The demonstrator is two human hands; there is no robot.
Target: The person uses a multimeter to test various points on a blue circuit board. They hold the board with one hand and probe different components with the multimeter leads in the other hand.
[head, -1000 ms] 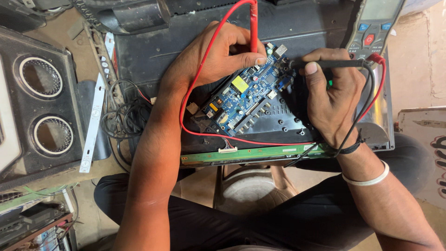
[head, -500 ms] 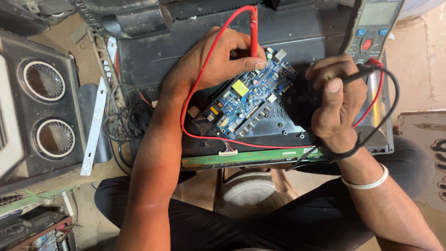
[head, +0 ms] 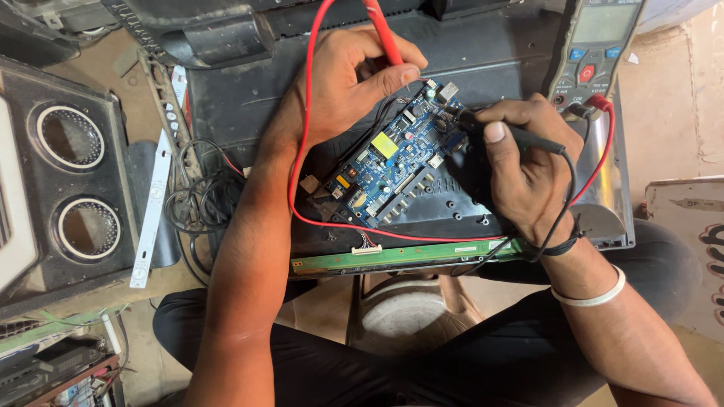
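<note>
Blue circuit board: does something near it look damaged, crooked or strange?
Nothing looks broken. The blue circuit board lies tilted on the black back panel, and the long green strip board sticks out over its front edge. Loose wires lie tangled beside it.

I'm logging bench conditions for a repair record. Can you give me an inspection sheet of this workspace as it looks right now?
Surface: dark appliance back panel serves as the bench, on a dusty floor.
Job's things: blue circuit board on the panel; long green strip board along its near edge; multimeter at upper right.
Clutter: white LED strip; speaker box at left.
Grippers: left hand holds the red probe; right hand holds the black probe, tip at the board's upper edge.
Cables: red lead loops over the left forearm; tangled black wires.
Surroundings: stool between the person's legs.
</note>
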